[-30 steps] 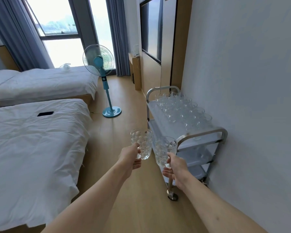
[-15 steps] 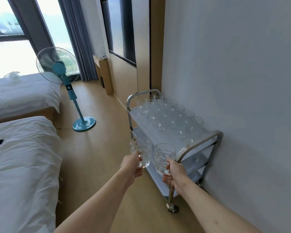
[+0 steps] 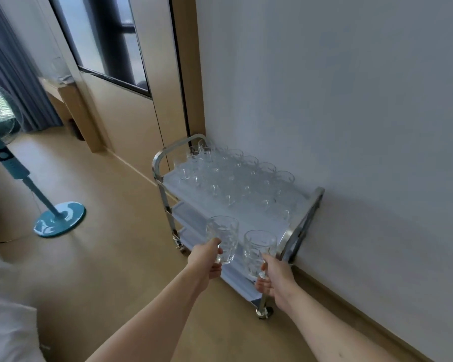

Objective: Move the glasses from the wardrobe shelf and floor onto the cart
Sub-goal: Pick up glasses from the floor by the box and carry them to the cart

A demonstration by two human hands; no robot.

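My left hand (image 3: pixel 205 259) grips a clear patterned glass (image 3: pixel 224 235) by its lower part. My right hand (image 3: pixel 275 278) grips a second clear glass (image 3: pixel 258 250) the same way. Both glasses are upright, side by side, in the air just short of the near end of the metal cart (image 3: pixel 302 220). Several clear glasses (image 3: pixel 236 176) stand in rows on the cart's white top shelf, mostly toward the wall side. The near left part of the top shelf is bare.
The cart stands against a white wall (image 3: pixel 351 113), with two lower shelves and castor wheels (image 3: pixel 263 312). A teal standing fan (image 3: pixel 59 222) is on the wooden floor at left. A white bed edge (image 3: pixel 3 309) lies at lower left. A wooden panel holds a dark screen (image 3: pixel 105 40).
The view has turned right and moved closer to the cart. Both hands still hold their glasses, now nearer the cart's near end. The beds have mostly left the view.
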